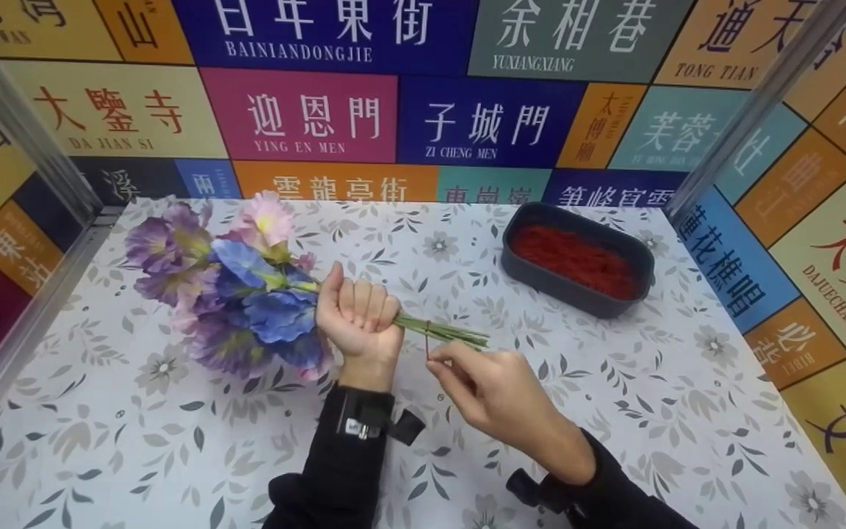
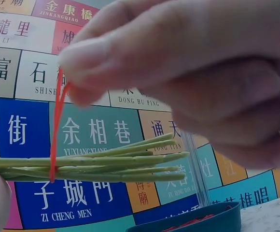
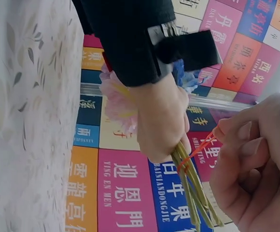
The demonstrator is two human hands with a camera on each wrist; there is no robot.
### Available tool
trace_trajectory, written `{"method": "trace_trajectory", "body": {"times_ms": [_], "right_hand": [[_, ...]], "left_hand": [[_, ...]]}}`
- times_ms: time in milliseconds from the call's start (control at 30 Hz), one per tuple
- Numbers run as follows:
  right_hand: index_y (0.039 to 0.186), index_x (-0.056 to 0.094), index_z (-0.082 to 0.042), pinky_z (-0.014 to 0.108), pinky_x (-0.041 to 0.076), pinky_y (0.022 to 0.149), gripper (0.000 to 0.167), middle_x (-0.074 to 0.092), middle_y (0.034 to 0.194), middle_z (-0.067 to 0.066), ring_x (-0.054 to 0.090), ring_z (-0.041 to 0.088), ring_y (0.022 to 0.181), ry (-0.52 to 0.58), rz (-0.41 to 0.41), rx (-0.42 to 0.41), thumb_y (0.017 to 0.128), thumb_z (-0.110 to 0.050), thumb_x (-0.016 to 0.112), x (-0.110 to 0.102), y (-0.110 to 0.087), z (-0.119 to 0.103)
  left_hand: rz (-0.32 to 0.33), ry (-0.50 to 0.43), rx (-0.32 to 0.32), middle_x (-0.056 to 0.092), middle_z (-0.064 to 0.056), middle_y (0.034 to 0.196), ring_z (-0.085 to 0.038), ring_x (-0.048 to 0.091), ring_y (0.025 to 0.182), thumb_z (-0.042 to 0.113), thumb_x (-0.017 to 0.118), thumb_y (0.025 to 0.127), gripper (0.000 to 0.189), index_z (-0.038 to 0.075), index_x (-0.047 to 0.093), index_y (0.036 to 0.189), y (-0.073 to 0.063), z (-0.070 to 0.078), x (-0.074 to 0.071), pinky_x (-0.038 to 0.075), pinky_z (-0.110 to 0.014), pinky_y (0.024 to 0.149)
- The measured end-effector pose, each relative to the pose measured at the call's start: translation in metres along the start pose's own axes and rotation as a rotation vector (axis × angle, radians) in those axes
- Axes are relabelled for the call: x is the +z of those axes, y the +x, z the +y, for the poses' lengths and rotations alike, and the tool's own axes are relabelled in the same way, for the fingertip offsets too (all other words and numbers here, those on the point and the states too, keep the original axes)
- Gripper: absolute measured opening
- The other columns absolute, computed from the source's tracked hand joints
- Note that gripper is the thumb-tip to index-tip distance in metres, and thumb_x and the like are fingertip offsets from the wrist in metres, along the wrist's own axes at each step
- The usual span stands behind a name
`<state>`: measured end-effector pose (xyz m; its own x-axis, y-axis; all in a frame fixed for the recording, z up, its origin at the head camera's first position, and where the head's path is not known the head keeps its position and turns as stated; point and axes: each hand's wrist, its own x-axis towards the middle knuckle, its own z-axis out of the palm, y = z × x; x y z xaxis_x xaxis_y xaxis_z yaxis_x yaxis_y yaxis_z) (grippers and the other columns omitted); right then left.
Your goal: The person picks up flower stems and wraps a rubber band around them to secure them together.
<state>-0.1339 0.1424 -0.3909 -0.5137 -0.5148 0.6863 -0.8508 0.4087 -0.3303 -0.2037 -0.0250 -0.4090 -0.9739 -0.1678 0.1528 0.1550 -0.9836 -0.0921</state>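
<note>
My left hand (image 1: 361,316) grips the green stems (image 1: 441,330) of a bunch of artificial flowers (image 1: 239,290) in purple, blue and pink. The blooms spread to the left of that fist, and the stem ends stick out on its right. A red rubber band (image 2: 56,130) loops round the stems a little past the left hand. Between thumb and forefinger, my right hand (image 1: 500,386) pinches the band's other end and draws it taut, away from the stems. In the right wrist view the band (image 3: 200,150) stretches from the stems to the right fingertips.
A dark oblong container (image 1: 577,294) holding a heap of red bands (image 1: 573,257) stands at the back right of the table. A white cloth with a leaf pattern (image 1: 195,455) covers the table. Panels with printed characters (image 1: 305,117) enclose the back and sides.
</note>
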Motion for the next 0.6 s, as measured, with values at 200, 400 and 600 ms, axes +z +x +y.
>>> {"method": "trace_trajectory", "body": {"times_ms": [200,400,600], "right_hand": [[0.099,0.071,-0.009,0.015,0.042,0.046,0.007,0.064,0.071,-0.007,0.048,0.000,0.051,-0.040,0.047,-0.052,0.100,-0.014,0.066,-0.017,0.003,0.010],[0.098,0.073,-0.011,0.030,0.051,0.048,0.013,0.071,0.078,-0.003,0.062,0.010,0.054,-0.195,0.106,-0.030,0.101,-0.020,0.065,-0.031,0.002,0.029],[0.100,0.074,-0.011,0.035,0.055,0.055,0.008,0.074,0.085,-0.001,0.069,0.016,0.064,-0.236,0.123,0.011,0.098,-0.017,0.069,-0.034,0.001,0.047]], "left_hand": [[-0.021,0.033,-0.045,0.026,0.006,0.040,-0.006,0.011,0.038,0.021,0.027,0.108,0.064,0.016,0.037,0.046,-0.002,-0.005,0.001,0.011,-0.019,0.036],[-0.044,0.135,-0.152,0.025,0.008,0.042,-0.006,0.013,0.038,0.020,0.028,0.107,0.062,0.017,0.040,0.047,-0.004,-0.008,0.001,0.013,-0.019,0.037],[-0.076,0.119,-0.350,0.021,0.008,0.043,-0.005,0.014,0.038,0.021,0.031,0.106,0.061,0.017,0.041,0.047,-0.007,-0.012,0.003,0.012,-0.018,0.038]]}}
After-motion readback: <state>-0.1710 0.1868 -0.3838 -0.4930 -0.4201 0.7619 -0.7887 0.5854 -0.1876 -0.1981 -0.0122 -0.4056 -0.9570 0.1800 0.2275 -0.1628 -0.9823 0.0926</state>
